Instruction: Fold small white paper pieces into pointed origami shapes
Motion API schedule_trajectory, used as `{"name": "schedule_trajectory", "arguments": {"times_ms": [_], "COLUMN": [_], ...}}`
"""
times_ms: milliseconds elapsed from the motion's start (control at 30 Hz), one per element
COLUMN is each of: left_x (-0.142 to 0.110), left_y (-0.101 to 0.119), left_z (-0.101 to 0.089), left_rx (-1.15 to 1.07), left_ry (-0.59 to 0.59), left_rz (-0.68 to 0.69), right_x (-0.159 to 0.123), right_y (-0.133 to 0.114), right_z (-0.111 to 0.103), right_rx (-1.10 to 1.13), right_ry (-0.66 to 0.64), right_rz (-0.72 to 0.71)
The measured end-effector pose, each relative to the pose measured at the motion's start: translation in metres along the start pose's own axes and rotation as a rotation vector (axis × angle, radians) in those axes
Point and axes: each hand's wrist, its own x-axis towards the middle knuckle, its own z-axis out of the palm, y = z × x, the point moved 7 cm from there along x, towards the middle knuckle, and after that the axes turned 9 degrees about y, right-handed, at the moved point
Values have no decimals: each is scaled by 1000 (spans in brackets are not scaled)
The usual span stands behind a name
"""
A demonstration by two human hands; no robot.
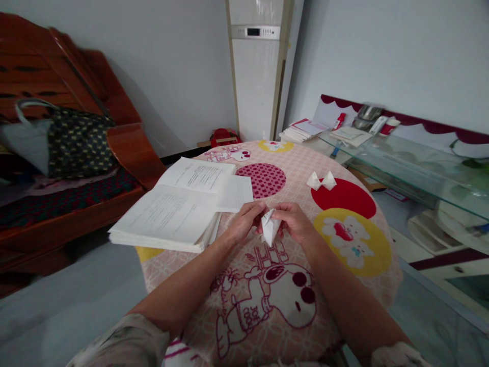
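Note:
Between my two hands is a small piece of folded white paper (270, 229), its pointed end facing down toward me. My left hand (246, 220) pinches its left side, with the fingers closed. From the right, my right hand (293, 219) grips the upper right edge between thumb and fingers. Some fingertips are hidden behind the paper. Two small folded paper shapes (321, 181) stand side by side farther back on the right, touching the red circle of the cloth.
A thick open stack of printed pages (168, 214) lies on the left of the round table, a loose sheet (239, 192) beside it. The patterned tablecloth (282, 285) covers the table. A glass-topped cabinet (412, 168) stands right, a wooden sofa (130, 153) left.

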Motion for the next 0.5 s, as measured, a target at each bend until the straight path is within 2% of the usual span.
{"name": "schedule_trajectory", "arguments": {"times_ms": [300, 500], "left_x": [0, -1], "left_y": [2, 6], "left_z": [1, 0], "left_rx": [13, 54], "left_ry": [-32, -38], "left_rz": [14, 8], "right_x": [-2, -1], "right_y": [-2, -6], "right_z": [1, -2], "right_rx": [-60, 12], "right_ry": [7, -20], "right_rz": [-15, -52]}}
